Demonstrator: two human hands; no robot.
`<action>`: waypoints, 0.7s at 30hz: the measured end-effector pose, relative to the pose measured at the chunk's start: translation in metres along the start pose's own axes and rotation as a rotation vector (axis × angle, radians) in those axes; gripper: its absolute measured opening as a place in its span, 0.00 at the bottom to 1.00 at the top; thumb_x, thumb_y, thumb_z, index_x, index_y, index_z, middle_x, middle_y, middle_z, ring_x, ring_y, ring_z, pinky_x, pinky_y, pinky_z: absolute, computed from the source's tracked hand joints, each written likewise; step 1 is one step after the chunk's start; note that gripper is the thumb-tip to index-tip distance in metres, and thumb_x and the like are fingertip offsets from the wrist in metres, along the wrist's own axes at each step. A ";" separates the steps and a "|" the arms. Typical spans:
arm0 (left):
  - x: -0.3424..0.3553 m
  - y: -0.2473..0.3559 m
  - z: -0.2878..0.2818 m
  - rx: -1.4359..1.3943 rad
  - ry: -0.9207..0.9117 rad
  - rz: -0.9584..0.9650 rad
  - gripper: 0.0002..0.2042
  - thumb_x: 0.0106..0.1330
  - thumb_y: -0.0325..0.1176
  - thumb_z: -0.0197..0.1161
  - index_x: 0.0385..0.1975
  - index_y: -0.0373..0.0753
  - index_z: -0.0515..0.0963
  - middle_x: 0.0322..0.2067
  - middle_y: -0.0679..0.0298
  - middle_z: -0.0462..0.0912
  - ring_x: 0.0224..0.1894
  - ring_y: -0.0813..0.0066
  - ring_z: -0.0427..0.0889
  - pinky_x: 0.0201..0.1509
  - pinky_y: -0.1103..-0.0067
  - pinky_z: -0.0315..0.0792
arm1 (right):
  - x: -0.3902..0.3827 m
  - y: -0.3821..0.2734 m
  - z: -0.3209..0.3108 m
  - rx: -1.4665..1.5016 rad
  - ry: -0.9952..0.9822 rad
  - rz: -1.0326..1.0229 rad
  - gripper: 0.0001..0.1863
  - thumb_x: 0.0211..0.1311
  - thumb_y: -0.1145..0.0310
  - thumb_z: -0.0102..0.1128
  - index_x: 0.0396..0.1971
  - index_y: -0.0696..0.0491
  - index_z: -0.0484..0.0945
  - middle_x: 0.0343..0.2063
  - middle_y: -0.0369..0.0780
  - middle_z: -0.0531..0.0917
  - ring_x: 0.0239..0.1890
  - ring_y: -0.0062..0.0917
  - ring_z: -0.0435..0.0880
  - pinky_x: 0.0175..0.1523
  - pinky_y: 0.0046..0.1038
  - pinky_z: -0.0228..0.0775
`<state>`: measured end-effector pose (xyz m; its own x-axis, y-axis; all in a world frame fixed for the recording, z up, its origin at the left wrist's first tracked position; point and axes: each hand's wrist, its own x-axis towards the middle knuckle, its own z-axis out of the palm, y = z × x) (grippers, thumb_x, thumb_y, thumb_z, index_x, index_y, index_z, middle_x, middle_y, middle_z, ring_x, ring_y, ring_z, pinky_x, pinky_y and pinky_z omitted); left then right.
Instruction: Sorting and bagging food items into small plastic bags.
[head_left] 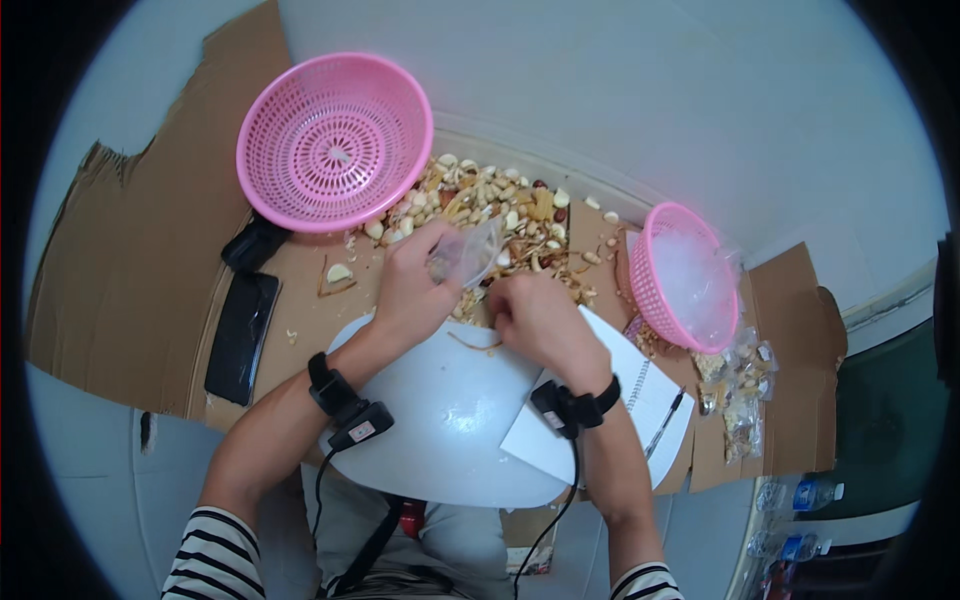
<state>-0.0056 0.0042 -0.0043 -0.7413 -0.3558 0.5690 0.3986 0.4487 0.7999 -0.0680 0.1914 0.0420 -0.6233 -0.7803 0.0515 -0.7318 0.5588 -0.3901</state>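
Observation:
My left hand [416,278] is closed on a small clear plastic bag [482,248], its mouth tilted up to the right. Something pale shows in the bag's lower part, too blurred to name. To its right my right hand [540,315] has its fingers curled down at the near edge of a mixed pile [480,195]; whatever they pinch is hidden. The pile holds pale cloves or slices, dark red dates, yellowish pieces and thin brown roots. Under my wrists lies a glossy white board [440,415], with one thin brown root [474,345] near its far edge.
A pink basket [255,150] stands at the far left, a smaller pink one [645,265] with clear bags at the right. Filled bags [745,400] lie beyond it. A notebook [650,395] with a pen [665,425] overlaps the board. A black phone [242,338] rests on the cardboard at left.

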 end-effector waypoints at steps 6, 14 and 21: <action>-0.001 0.011 0.001 0.009 -0.037 -0.032 0.07 0.71 0.28 0.72 0.40 0.33 0.82 0.31 0.67 0.81 0.34 0.81 0.78 0.40 0.77 0.73 | -0.002 0.007 0.016 -0.089 0.113 -0.001 0.05 0.49 0.80 0.63 0.26 0.59 0.87 0.28 0.52 0.88 0.35 0.50 0.89 0.46 0.47 0.82; -0.005 0.011 -0.004 0.089 -0.056 -0.091 0.05 0.72 0.26 0.70 0.37 0.35 0.79 0.32 0.70 0.78 0.36 0.82 0.76 0.43 0.80 0.71 | 0.004 0.016 0.022 0.039 0.132 -0.043 0.05 0.53 0.80 0.62 0.26 0.61 0.86 0.28 0.55 0.87 0.37 0.52 0.89 0.46 0.49 0.82; -0.001 0.017 -0.004 0.005 -0.107 -0.093 0.05 0.71 0.25 0.71 0.38 0.34 0.80 0.33 0.69 0.80 0.38 0.83 0.77 0.45 0.80 0.72 | 0.005 0.012 0.018 0.044 0.165 -0.030 0.05 0.54 0.80 0.62 0.26 0.64 0.86 0.27 0.57 0.87 0.37 0.53 0.89 0.48 0.50 0.82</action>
<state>0.0044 0.0091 0.0092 -0.8285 -0.3062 0.4688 0.3233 0.4219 0.8470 -0.0751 0.1892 0.0211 -0.6407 -0.7378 0.2125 -0.7404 0.5204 -0.4255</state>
